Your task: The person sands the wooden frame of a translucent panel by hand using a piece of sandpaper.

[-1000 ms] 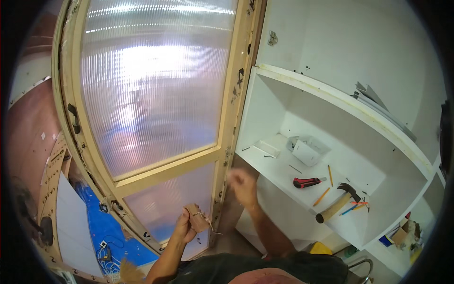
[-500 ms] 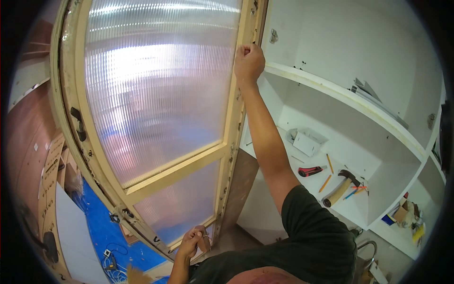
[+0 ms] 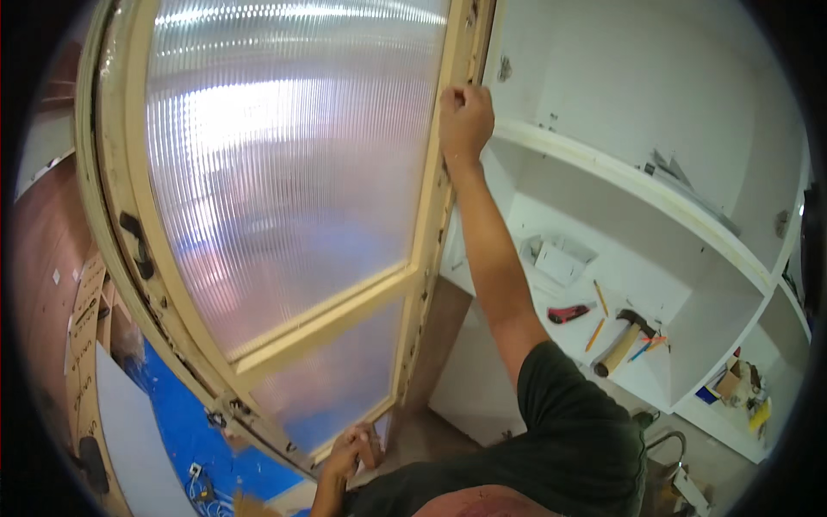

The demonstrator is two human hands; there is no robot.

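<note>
We look down from the wearer's head, through a fisheye, at a near framed panel (image 3: pixel 293 181) and white shelves (image 3: pixel 603 222).

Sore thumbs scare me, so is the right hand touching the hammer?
Apart. The head view shows the right hand up beside the door frame, while the hammer lies on the white shelf.

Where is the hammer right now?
In the head view, the hammer lies right of centre on the white shelf, to the right of the red knife.
</note>
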